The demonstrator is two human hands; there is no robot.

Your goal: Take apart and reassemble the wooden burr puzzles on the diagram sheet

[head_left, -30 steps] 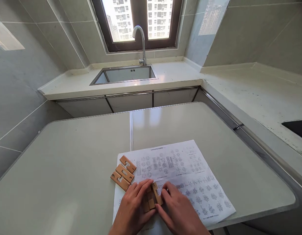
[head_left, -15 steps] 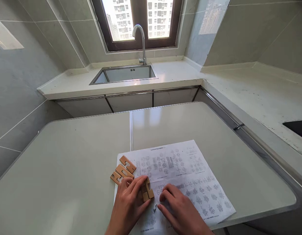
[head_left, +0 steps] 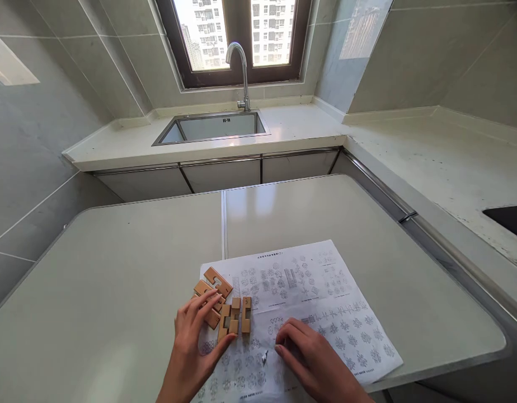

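Spread over a group of notched wooden puzzle blocks, my left hand [head_left: 191,336] is open, its fingers apart. The thumb lies at the lower end of a block [head_left: 223,327] and a second block [head_left: 234,320] beside it. A third block [head_left: 246,316] stands apart just to the right, parallel to them. Flat notched pieces [head_left: 219,281], partly hidden under my fingers, lie beyond the hand with marks on some. My right hand [head_left: 311,355] rests on the printed sheet [head_left: 304,296], fingers curled in toward the thumb, nothing visible in them.
The sheet with small printed diagrams lies on a pale table [head_left: 116,280] with a seam [head_left: 224,224]. Past its far edge are a counter [head_left: 300,120], a sink [head_left: 212,127] and a faucet [head_left: 245,78]. Another counter [head_left: 443,151] runs along the right.
My left hand has moved left and its fingers have spread. The blocks it covered now show side by side, the right one separated. My right hand has shifted slightly right and curled more.
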